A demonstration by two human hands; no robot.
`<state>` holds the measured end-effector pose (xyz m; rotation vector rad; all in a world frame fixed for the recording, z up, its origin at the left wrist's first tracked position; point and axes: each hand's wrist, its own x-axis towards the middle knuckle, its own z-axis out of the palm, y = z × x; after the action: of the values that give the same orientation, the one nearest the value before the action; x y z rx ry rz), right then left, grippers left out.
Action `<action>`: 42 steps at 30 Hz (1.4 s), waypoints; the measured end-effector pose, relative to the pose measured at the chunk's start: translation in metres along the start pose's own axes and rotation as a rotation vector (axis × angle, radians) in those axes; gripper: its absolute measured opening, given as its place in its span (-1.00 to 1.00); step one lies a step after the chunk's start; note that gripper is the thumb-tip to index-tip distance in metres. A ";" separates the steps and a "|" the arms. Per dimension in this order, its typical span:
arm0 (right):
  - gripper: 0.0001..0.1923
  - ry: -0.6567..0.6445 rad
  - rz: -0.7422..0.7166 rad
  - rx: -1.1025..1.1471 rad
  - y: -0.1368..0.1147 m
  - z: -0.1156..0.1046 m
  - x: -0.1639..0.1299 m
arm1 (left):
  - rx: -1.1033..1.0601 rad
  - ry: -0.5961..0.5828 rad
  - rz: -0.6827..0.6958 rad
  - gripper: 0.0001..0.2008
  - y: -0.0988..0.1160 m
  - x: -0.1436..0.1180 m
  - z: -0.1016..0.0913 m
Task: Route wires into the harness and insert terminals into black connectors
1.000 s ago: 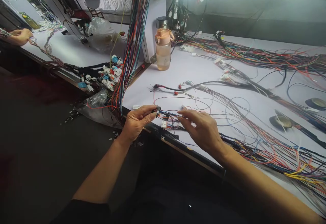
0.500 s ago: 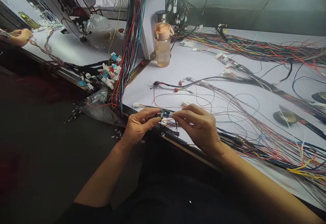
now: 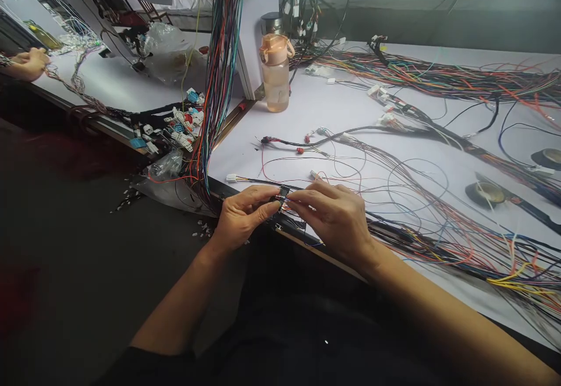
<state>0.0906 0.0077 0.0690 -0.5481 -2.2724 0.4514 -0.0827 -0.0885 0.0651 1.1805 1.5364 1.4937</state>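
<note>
Together, both hands meet at the table's near edge: the left hand pinches a small black connector between thumb and fingers, and the right hand pinches thin wires at that connector. A bottle stands well beyond.

Loose wires crowd the table beyond.

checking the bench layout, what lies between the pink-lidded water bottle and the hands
In the head view, bare white tabletop, then loose thin wires and a small white connector, lie between the water bottle and both hands.
</note>
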 end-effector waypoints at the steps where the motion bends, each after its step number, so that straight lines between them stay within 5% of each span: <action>1: -0.87 0.009 -0.013 -0.003 0.000 0.000 0.000 | -0.009 -0.004 -0.002 -0.77 -0.001 -0.001 0.000; 10: -0.82 0.077 0.094 0.086 -0.010 0.004 -0.003 | -0.141 -0.039 -0.004 -0.72 -0.011 -0.005 0.006; 24: -0.85 0.103 0.154 0.184 -0.022 -0.005 -0.006 | -0.517 0.200 -0.119 -0.69 -0.026 -0.009 0.009; 42: -0.84 0.128 0.139 0.116 -0.030 -0.001 -0.008 | -0.495 0.183 -0.081 -0.69 -0.024 -0.015 0.015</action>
<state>0.0890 -0.0219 0.0796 -0.6588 -2.0805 0.5961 -0.0674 -0.0950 0.0384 0.7020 1.2045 1.8279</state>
